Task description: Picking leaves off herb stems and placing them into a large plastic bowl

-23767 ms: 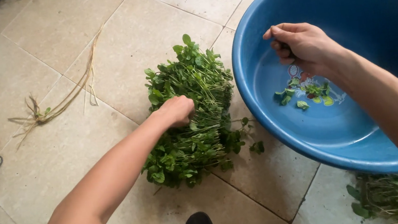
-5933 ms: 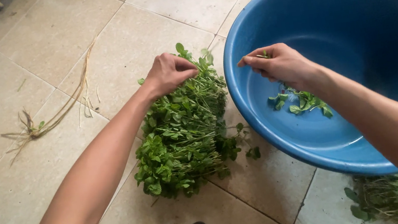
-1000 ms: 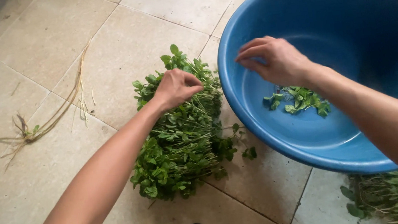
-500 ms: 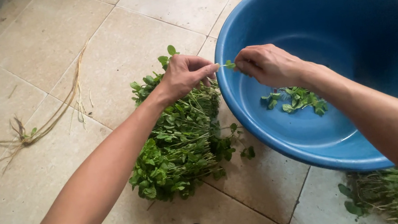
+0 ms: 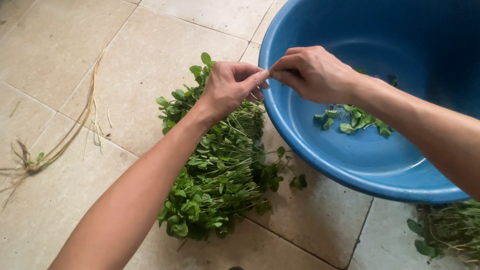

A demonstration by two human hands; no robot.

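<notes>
Heap of green leafy herbs (image 5: 220,174) lying on the tiled floor, just beside blue round basin (image 5: 421,21), few picked leaves (image 5: 351,118) inside it

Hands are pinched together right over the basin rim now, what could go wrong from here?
1. The left hand and right hand meet above the blue basin rim, so plucked bits may fall on the tiled floor instead of joining the leaves in the basin.
2. The left forearm lies over the herb pile and may crush or scatter it; loose sprigs already lie beside it.
</notes>
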